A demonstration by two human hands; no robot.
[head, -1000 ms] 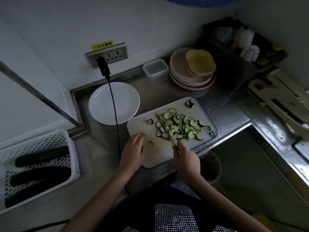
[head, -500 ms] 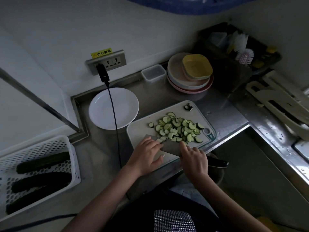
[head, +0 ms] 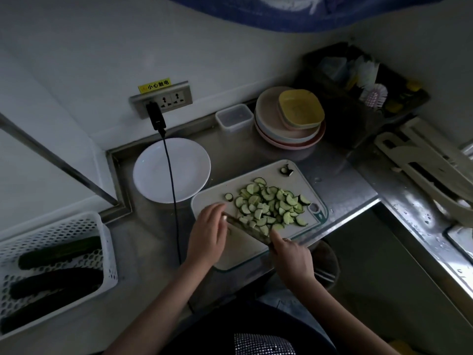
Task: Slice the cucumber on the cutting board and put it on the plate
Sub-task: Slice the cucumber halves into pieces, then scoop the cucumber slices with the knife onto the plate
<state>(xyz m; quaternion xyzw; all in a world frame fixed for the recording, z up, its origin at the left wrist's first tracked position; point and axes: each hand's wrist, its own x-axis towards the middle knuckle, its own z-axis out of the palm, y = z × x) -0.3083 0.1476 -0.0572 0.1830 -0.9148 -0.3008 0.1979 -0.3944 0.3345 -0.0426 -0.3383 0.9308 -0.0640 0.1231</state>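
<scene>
1. Here, steel counter (head: 258, 152) carries the white cutting board (head: 212, 198), w/ white plate (head: 189, 160) just beside its far-left corner.
2. White basket (head: 76, 224) at left holds whole cucumbers (head: 58, 252).
3. We see cucumber slices (head: 271, 204) piled mid-board.
4. Our right hand (head: 291, 260) grips the knife (head: 245, 228), blade against the pile.
5. Our left hand (head: 208, 235): fingers relaxed, resting by blade tip, holding nothing.
</scene>
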